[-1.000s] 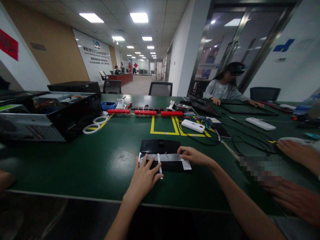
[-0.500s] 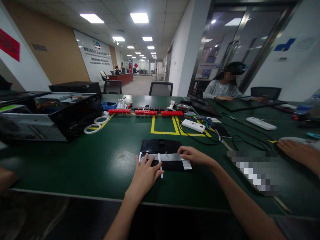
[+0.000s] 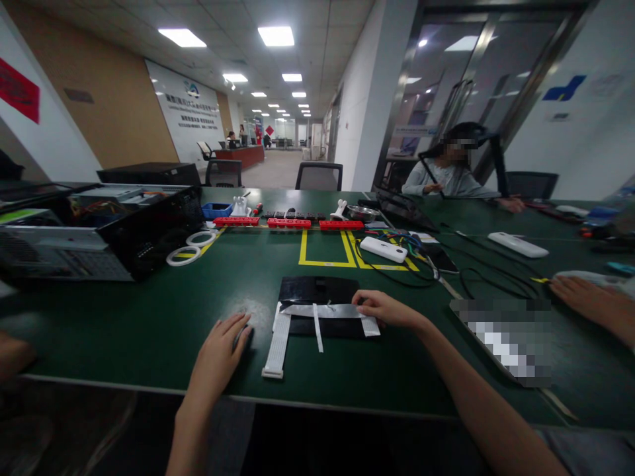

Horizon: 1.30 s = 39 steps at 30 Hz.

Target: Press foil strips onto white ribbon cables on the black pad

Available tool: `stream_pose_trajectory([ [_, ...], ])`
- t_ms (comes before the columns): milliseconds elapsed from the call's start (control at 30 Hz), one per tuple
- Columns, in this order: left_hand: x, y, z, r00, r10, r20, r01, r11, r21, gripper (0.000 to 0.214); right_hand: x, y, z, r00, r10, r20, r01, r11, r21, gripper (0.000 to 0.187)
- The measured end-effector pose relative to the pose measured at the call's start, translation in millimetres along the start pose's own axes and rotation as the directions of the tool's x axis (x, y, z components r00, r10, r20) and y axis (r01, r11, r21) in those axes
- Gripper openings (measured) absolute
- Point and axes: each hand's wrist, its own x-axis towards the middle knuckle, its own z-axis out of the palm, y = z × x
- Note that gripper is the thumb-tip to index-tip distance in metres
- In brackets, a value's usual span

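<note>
A flat black panel (image 3: pixel 317 291) lies on the green table (image 3: pixel 149 330) in front of me, with a silvery strip (image 3: pixel 322 311) across its near edge. A white ribbon cable (image 3: pixel 278 344) runs from the strip's left end toward me, and a thinner white strip (image 3: pixel 316 327) crosses the middle. My left hand (image 3: pixel 218 360) rests on the table left of the cable, fingers stretched out and holding nothing. My right hand (image 3: pixel 384 309) presses the right end of the silvery strip with fingers curled together.
An open black computer case (image 3: pixel 99 231) stands at the left with white tape rings (image 3: pixel 183 254) beside it. Red blocks (image 3: pixel 288 223), a white power strip (image 3: pixel 384 249) and black cables (image 3: pixel 476 277) lie further back. Other people's hands (image 3: pixel 590 304) are at the right; a person sits across.
My left hand has come off the panel and moved left onto the bare table. The white ribbon cable that it covered now lies in view. My right hand has stayed put.
</note>
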Motion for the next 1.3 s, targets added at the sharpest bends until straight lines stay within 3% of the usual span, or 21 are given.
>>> stream_pose_trajectory([
  [133, -9.6, -15.3, 7.0, 1.0, -0.019, -0.004, 0.019, 1.0, 0.016, 0.039, -0.4, -0.6, 0.1, 1.0, -0.007, 0.004, 0.007, 1.0, -0.009, 0.029],
  [633, -7.7, -11.2, 6.6, 1.0, 0.011, 0.006, -0.011, 0.999, 0.032, 0.037, -1.4, -1.1, 1.0, 0.999, -0.028, -0.017, 0.027, 0.999, -0.037, 0.027],
  [800, -8.1, -10.1, 5.3, 1.0, 0.009, 0.012, -0.009, 1.0, 0.023, 0.036, -6.1, -10.1, -1.0, 0.996, -0.088, -0.015, 0.089, 0.989, 0.12, 0.031],
  [933, -8.2, -10.1, 4.7, 1.0, 0.008, 0.017, -0.008, 1.0, 0.026, 0.035, -14.5, -16.5, -10.8, 0.975, -0.108, -0.195, 0.165, 0.937, 0.307, 0.036],
  [1033, -8.5, -10.3, 4.9, 1.0, 0.015, 0.023, -0.015, 0.999, 0.029, 0.035, -21.1, -14.2, -25.4, 0.883, -0.069, -0.464, 0.266, 0.889, 0.373, 0.038],
  [1100, -8.9, -10.5, 5.5, 1.0, 0.014, 0.017, -0.015, 1.0, 0.028, 0.036, -25.3, -8.9, -37.8, 0.764, -0.007, -0.645, 0.34, 0.854, 0.394, 0.04],
  [1200, -9.2, -11.2, 6.9, 1.0, 0.016, 0.007, -0.017, 0.999, 0.029, 0.036, -33.1, 3.1, -56.7, 0.508, 0.14, -0.85, 0.416, 0.824, 0.384, 0.04],
  [1300, -9.3, -12.6, 8.5, 1.0, 0.021, 0.013, -0.022, 0.999, 0.034, 0.037, -44.2, 17.3, -71.5, 0.242, 0.274, -0.931, 0.353, 0.869, 0.348, 0.029],
])
